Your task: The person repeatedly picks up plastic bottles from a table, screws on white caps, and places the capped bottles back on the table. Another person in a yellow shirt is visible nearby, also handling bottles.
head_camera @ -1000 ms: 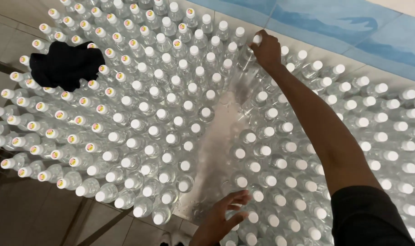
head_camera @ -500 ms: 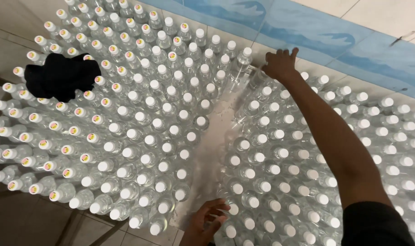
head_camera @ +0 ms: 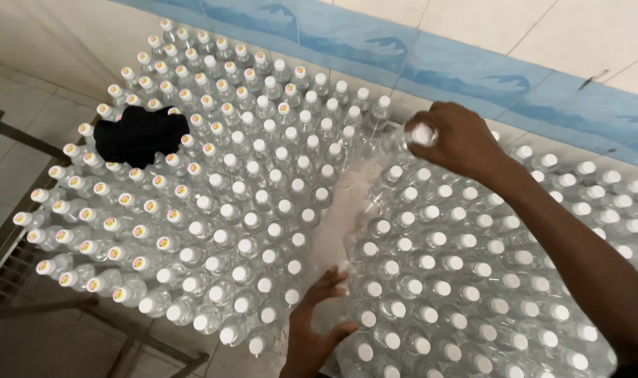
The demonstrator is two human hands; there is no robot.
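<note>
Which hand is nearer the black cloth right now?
Left, narrowly. The left hand sits at the near edge of the bottles, below and right of the black cloth. The right hand grips a bottle at the far edge, well right of the cloth.

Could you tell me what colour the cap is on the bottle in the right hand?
White, seen in the head view: cap.

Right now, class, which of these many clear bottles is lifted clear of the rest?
The bottle by the far wall, gripped by the right hand around its white cap; it tilts, whereas the others stand upright.
</note>
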